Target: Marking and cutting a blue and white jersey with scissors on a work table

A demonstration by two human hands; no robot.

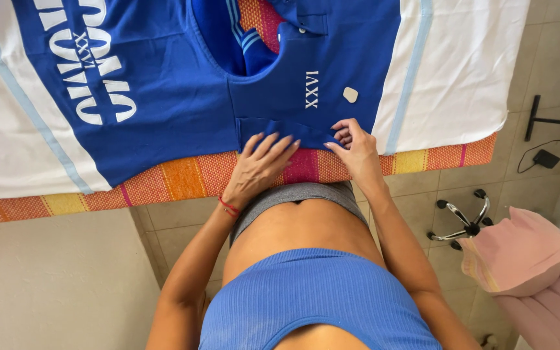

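A blue fabric garment piece [163,78] with white lettering lies flat on a table covered by a white cloth with pale blue stripes [461,71] over an orange striped cloth [183,178]. My left hand [260,165] lies flat, fingers spread, on a folded-up blue edge strip [280,129] at the table's near edge. My right hand [354,146] pinches the right end of that same strip between thumb and fingers. A small pale chalk piece [350,94] rests on the blue fabric just above my right hand.
A swivel chair with a chrome star base [465,223] and pink cushion [520,253] stands on the tiled floor at the right. A black power adapter with cable [546,159] and a black stand foot [555,116] lie further right.
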